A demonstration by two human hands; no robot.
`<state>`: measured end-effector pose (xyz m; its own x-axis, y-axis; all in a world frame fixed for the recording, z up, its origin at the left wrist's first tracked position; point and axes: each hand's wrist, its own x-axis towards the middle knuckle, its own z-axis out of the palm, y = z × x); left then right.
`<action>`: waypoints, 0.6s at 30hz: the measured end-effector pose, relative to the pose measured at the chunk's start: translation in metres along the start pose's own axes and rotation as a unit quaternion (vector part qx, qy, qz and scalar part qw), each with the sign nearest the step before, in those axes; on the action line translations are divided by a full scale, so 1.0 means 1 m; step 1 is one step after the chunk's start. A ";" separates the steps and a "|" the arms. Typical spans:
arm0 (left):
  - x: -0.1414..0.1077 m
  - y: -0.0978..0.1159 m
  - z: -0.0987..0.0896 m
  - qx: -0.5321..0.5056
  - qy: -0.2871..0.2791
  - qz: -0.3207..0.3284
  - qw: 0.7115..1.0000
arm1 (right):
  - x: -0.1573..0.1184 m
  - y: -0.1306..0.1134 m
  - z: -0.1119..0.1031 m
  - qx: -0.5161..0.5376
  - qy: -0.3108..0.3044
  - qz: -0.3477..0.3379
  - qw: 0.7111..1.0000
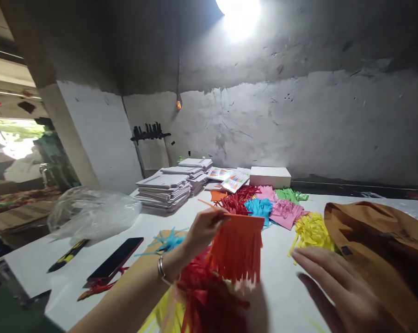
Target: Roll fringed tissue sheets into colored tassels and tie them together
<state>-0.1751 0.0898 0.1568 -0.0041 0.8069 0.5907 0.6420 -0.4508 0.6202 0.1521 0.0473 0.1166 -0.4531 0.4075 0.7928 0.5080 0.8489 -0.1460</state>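
Note:
My left hand [205,227] pinches the top edge of an orange fringed paper piece [238,245], whose cut strips hang down. Below it lies a pile of dark red fringed paper [209,296], with yellow strips [165,312] at its lower left. My right hand [337,282] is empty at the lower right, fingers stretched out over the white table, near yellow fringed paper [311,231]. Behind the orange piece lie red [235,199], blue [260,208], pink [287,212] and green [291,195] fringed bundles. Blue strips [169,241] lie left of my left wrist.
White stacks [163,192], printed cards [233,181] and a white box [270,176] stand at the back. On the left are a plastic bag [94,212], a cutter [68,255] and a phone [115,259]. Brown cloth [378,240] lies at the right.

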 end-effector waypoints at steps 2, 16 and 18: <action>-0.024 0.020 0.012 -0.024 -0.037 0.009 0.999 | 0.040 -0.016 0.012 -0.020 0.010 -0.047 0.999; -0.132 0.033 0.118 -0.407 -0.163 -0.269 0.858 | -0.035 -0.010 0.056 0.028 0.020 0.135 0.990; -0.144 0.035 0.133 -0.392 -0.117 -0.274 0.870 | -0.053 -0.024 0.069 0.034 0.011 0.166 0.986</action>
<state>-0.0502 0.0083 0.0248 0.0690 0.9971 0.0307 -0.1279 -0.0217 0.9916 0.1133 0.0291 0.0373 -0.2543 0.6597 0.7072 0.5755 0.6909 -0.4376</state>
